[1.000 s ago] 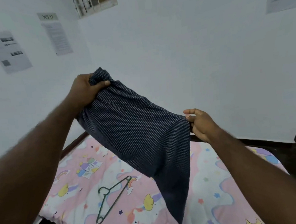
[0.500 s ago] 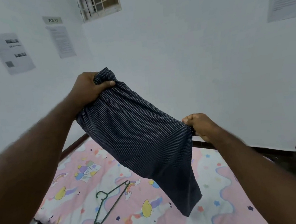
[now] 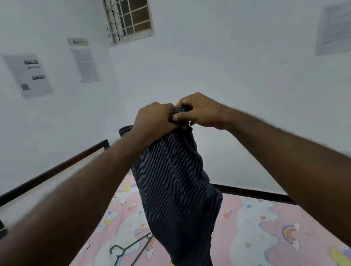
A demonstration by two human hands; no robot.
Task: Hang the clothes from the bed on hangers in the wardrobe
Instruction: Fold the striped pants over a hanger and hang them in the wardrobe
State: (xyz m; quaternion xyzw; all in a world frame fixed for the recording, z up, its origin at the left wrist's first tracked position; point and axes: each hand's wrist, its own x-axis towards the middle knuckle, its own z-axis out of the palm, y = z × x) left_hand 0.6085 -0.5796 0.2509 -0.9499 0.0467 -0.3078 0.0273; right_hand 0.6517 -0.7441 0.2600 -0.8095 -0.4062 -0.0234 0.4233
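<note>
A dark navy garment with thin white stripes (image 3: 176, 197) hangs folded lengthwise above the bed. My left hand (image 3: 154, 120) and my right hand (image 3: 198, 111) are side by side at its top edge, both gripping the bunched fabric. Its lower end drops out of view at the bottom. A dark green wire hanger (image 3: 126, 259) lies on the bed (image 3: 265, 231) below and to the left, partly hidden behind the garment. The wardrobe is not in view.
The bed has a pink sheet with rainbows and moons and a dark frame rail (image 3: 46, 177) along the left and back. White walls carry paper notices (image 3: 27, 74). A barred window (image 3: 128, 13) sits high in the corner.
My right hand has risen and moved left to meet my left hand, folding the garment in half so it hangs straight down. The view has shifted to the right.
</note>
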